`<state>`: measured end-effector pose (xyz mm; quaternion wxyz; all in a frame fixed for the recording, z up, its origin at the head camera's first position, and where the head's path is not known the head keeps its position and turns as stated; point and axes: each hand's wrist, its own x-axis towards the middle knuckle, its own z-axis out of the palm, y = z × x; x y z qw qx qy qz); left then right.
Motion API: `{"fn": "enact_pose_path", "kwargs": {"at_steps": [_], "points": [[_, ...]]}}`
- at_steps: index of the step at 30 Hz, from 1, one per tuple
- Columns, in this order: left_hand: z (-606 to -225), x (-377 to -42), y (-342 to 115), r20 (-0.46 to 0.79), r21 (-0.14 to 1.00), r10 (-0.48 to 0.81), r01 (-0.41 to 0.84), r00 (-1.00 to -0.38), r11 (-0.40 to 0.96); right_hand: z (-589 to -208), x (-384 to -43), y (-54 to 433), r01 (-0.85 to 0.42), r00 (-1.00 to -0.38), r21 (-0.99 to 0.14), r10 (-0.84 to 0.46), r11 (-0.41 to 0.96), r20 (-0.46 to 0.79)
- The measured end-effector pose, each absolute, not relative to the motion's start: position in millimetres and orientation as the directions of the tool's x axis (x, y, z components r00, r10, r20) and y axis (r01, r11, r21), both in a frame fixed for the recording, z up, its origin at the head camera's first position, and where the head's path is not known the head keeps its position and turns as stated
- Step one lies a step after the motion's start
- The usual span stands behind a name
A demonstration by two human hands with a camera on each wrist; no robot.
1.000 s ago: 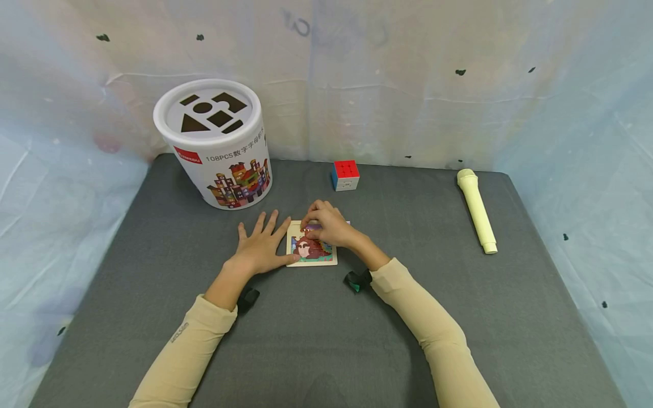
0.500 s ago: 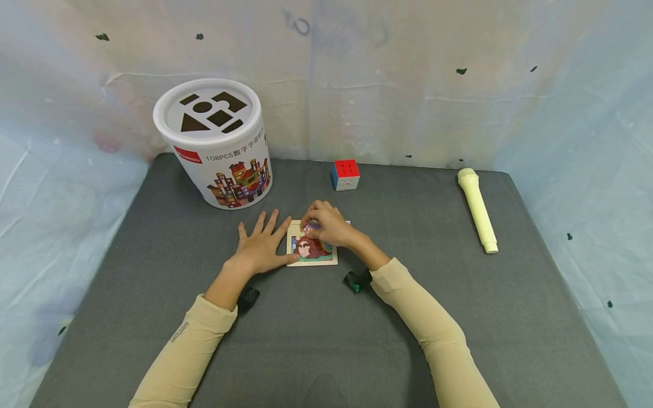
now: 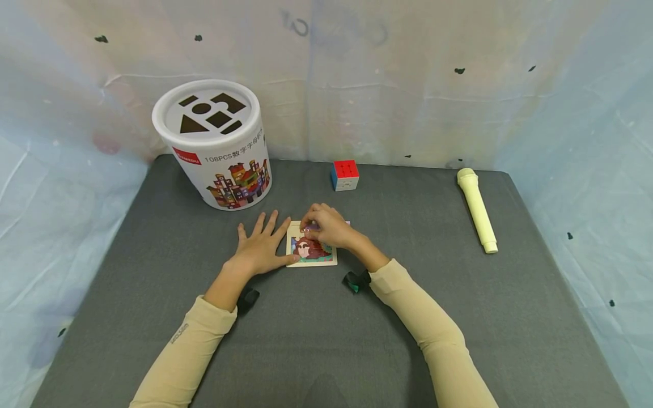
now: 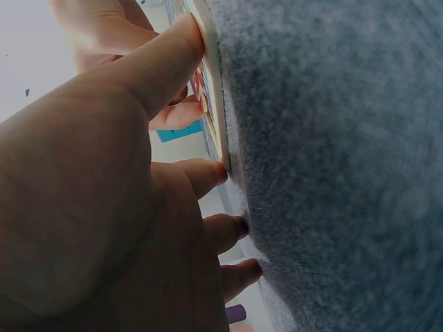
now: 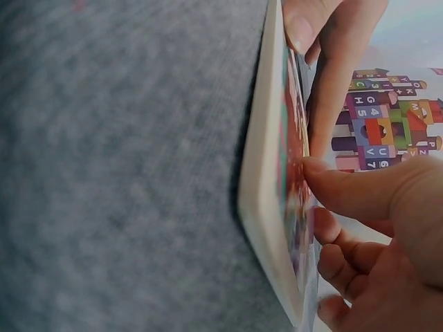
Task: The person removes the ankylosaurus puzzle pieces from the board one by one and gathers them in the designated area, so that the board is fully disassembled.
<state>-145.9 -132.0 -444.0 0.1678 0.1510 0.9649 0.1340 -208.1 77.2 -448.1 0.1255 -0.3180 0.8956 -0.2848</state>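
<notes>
Clearly, my left hand lies spread wide, its thumb upon the flat, pale-framed picture puzzle on the grey cloth-covered counter. My right hand bends its fingers over this puzzle; whether they pinch a piece, I cannot tell. The right wrist view makes readable the printed G, H, U and V on the white cylindrical bucket; the head view instead gives "108PCS" with Chinese characters.

Right hand now slightly lower over the picture board
</notes>
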Motion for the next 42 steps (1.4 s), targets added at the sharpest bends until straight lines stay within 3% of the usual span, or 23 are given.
{"fn": "enact_pose_path", "kwargs": {"at_steps": [23,30,36,42], "points": [[-443.0,-145.7,-133.1,-0.295,0.304,0.335,0.244,-0.895,0.921,-448.1,-206.1,77.5,-0.474,-0.778,-0.604,-0.626,0.641,-0.054],[-442.5,-144.9,-133.2,-0.297,0.299,0.330,0.241,-0.896,0.923,-451.1,-209.1,82.2,-0.504,-0.740,-0.684,-0.672,0.528,0.026],[-443.7,-144.9,-132.8,-0.299,0.293,0.330,0.243,-0.896,0.925,-455.6,-215.2,87.9,-0.441,-0.718,-0.801,-0.694,0.406,0.044],[-443.9,-145.6,-132.2,-0.297,0.294,0.330,0.243,-0.896,0.924,-457.1,-218.6,92.0,-0.406,-0.721,-0.844,-0.691,0.352,0.059]]}}
